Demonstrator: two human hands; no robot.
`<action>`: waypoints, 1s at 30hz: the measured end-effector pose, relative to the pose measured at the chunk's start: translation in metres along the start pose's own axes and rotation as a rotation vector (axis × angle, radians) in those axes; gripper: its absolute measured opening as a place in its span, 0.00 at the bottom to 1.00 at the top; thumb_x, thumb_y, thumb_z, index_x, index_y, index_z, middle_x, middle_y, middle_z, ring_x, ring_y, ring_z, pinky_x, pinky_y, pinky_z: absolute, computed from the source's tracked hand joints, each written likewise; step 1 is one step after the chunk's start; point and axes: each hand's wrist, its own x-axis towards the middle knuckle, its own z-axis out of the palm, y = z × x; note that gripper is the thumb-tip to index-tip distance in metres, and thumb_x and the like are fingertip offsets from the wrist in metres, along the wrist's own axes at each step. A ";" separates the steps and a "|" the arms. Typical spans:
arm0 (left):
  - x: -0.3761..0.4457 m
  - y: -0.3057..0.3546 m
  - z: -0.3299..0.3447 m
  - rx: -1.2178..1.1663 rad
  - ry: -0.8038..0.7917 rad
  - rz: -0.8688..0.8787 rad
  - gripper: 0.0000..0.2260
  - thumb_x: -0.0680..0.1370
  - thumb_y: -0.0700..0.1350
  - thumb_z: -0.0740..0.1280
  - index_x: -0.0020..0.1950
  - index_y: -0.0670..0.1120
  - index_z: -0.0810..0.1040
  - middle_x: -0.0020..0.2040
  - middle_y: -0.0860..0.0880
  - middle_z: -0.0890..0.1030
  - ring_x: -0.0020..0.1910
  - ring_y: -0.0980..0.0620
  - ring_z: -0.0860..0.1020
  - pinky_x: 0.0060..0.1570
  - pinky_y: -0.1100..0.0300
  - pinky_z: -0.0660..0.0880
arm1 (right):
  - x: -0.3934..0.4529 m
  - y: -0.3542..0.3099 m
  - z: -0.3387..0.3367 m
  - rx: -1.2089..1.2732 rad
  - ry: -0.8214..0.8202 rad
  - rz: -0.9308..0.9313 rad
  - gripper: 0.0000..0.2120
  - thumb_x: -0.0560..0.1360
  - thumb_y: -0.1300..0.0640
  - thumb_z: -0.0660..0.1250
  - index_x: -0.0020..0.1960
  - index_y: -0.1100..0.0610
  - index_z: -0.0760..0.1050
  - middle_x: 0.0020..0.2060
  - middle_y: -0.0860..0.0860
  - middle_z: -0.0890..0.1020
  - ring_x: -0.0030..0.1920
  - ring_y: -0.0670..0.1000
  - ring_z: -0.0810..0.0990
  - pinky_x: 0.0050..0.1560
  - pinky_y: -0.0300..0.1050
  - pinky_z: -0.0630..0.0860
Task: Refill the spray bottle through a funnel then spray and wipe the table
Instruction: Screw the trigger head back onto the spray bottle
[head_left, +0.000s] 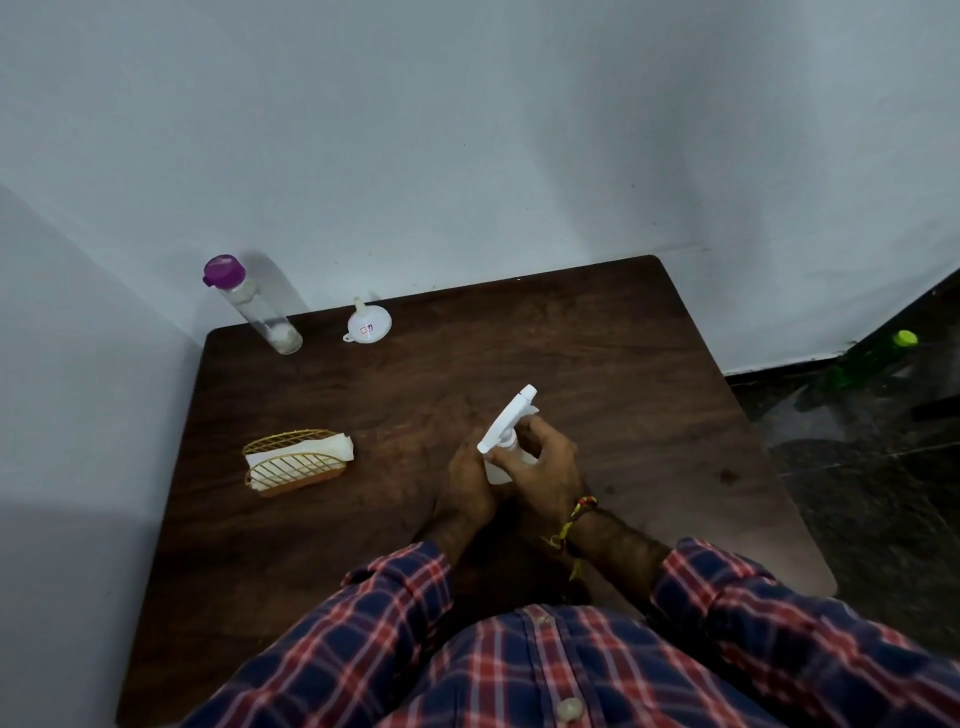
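A white spray bottle (506, 431) stands near the middle of the dark wooden table (623, 374), its nozzle pointing up and away. My left hand (467, 480) wraps the bottle's body from the left. My right hand (550, 467) grips it at the neck, just under the trigger head. A small white funnel (368, 323) lies upside down at the table's far edge. Left of it a clear water bottle with a purple cap (249, 304) stands in the far left corner. Folded white tissues sit in a gold wire holder (296, 460) on the left.
White walls close the table in at the back and on the left. To the right the floor is dark, with a green bottle with a yellow-green cap (878, 358) standing by the wall. My plaid shirt fills the bottom of the view.
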 end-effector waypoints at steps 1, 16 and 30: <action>0.000 0.001 0.002 -0.020 0.028 -0.004 0.13 0.77 0.42 0.70 0.60 0.49 0.74 0.56 0.53 0.78 0.61 0.48 0.77 0.57 0.63 0.74 | -0.002 0.002 0.000 -0.019 -0.028 -0.019 0.07 0.72 0.54 0.75 0.48 0.51 0.79 0.41 0.44 0.84 0.45 0.43 0.82 0.46 0.41 0.79; 0.005 0.003 -0.004 0.207 -0.019 0.084 0.10 0.76 0.46 0.72 0.56 0.50 0.77 0.44 0.61 0.73 0.44 0.66 0.71 0.39 0.82 0.64 | -0.002 0.002 0.000 -0.039 0.056 0.036 0.06 0.70 0.52 0.76 0.44 0.53 0.83 0.37 0.44 0.84 0.42 0.43 0.83 0.44 0.46 0.80; 0.025 -0.014 -0.015 0.335 -0.250 0.083 0.43 0.62 0.62 0.78 0.73 0.51 0.68 0.68 0.54 0.72 0.66 0.54 0.71 0.68 0.54 0.69 | 0.033 0.002 -0.025 -0.060 -0.269 -0.011 0.11 0.73 0.59 0.73 0.54 0.63 0.81 0.49 0.57 0.85 0.53 0.57 0.83 0.56 0.60 0.78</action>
